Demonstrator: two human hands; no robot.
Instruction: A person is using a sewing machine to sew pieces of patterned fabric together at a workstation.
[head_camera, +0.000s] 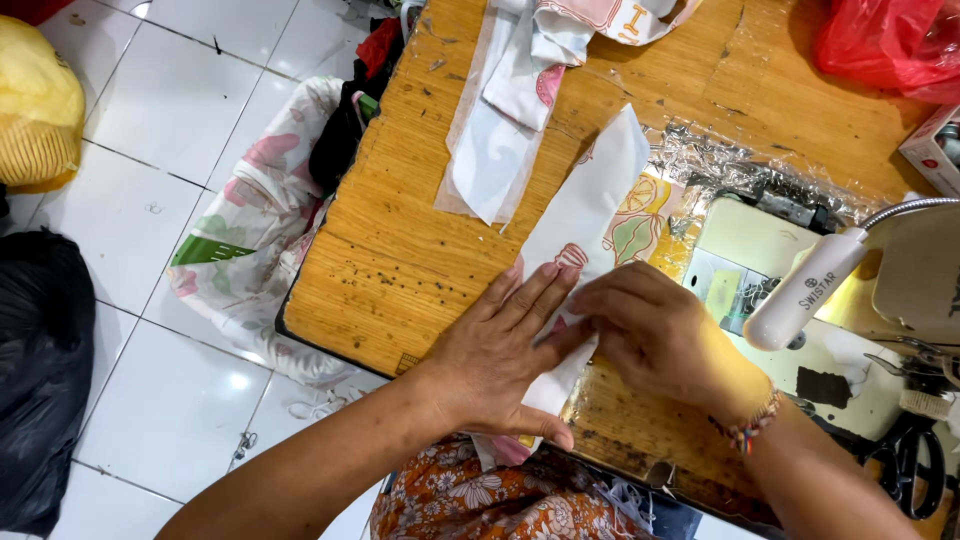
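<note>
A white tiled floor (170, 130) is filling the left of the frame, and a worn wooden table (400, 260) is spanning the centre and upper right. A long white fabric strip with a pink and orange print (590, 215) is lying diagonally on the table, running from the lower centre toward the upper middle. The left hand (500, 355) is pressing flat on the strip's lower part, fingers spread and extended, thumb along the near edge; its grip is open and holding nothing, only bearing down. The right hand (655, 335) is touching the strip just beside the left fingertips, fingers curled over the fabric edge; whether they are pinching a fold cannot be told. A second pile of pale fabric pieces (510, 110) is resting at the upper middle, well apart from the hands. A cream sewing machine (790, 300) with a white gooseneck lamp (810, 285) is standing at the right, near the right hand, and black scissors (915, 465) are lying at the lower right. A crumpled floral cloth (255, 230) is hanging off the table's left edge.

Risk, as a judgement: the strip's lower end is overhanging the near table edge, so easing the left palm could let the fabric slide or the fold skew out of line.
</note>
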